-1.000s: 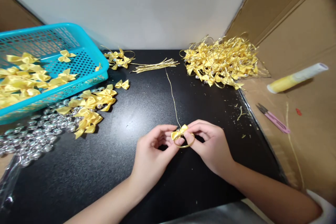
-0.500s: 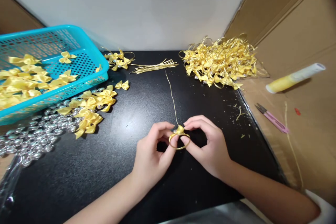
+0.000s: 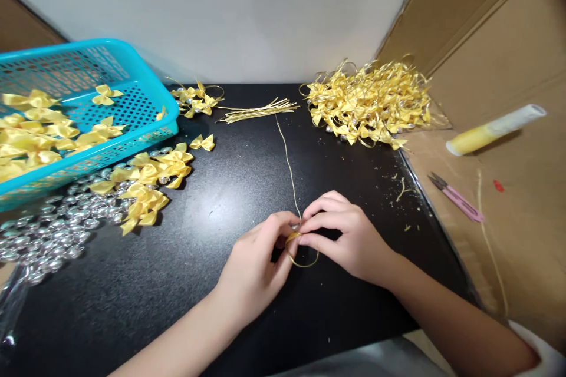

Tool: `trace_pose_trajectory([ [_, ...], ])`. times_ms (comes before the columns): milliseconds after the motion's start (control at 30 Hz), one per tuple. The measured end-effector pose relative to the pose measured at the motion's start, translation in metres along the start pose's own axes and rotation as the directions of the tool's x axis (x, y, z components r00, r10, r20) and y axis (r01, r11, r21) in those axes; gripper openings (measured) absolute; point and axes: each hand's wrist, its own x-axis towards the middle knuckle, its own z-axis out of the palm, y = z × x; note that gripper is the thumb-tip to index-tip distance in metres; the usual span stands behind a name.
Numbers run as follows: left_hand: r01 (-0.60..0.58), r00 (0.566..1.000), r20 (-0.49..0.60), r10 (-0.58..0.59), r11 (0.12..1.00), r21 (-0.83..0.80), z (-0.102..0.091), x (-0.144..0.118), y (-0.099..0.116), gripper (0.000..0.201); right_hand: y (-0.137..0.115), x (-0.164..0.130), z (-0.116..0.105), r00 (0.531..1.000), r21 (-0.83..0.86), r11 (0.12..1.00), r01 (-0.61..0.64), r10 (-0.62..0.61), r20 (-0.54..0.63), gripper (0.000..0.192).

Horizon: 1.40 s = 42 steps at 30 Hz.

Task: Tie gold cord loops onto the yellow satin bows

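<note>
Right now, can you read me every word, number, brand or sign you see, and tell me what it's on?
There are none that I can read. The gold loop, teal plastic basket, pink-handled snips, yellow-and-white tube and brown cardboard show no lettering I can make out.

Head view | left hand holds gold loop, right hand pinches at its top | cord stretches toward gold strips on black desk | left: blue basket, silver beads | right: heap of yellow bows, pink-handled snips
</note>
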Motion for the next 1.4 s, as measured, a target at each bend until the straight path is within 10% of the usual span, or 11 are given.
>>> trace_pose_trajectory([
  [500,0.232,0.972,0.037,-0.231,0.936,-0.265,-0.001,0.001,-0.004,0.015,-0.004,0.002,-0.011,0.971,0.465,0.855,-0.231,0.173,0.166,0.016],
  [733,0.14,0.99,0.025,-0.138,0.98,-0.139,0.0,0.0,0.0,0.016,-0.005,0.002,-0.002,1.0,0.057,0.998,-0.023,0.023,-0.002,0.008],
  [867,0.206,0.979,0.047,-0.201,0.952,-0.227,-0.001,0.001,0.0,0.013,-0.004,0.004,-0.001,0.999,0.168,0.985,-0.035,0.037,-0.005,0.014],
  [1133,0.407,0.909,0.128,-0.397,0.774,-0.485,0.003,0.005,-0.021,0.019,0.003,0.006,-0.022,0.965,0.749,0.618,-0.238,0.24,0.109,0.027],
  [1400,0.399,0.909,0.089,-0.406,0.791,-0.464,0.001,0.006,-0.022,0.018,0.019,0.004,-0.048,0.906,0.346,0.915,-0.207,0.313,-0.286,0.017],
])
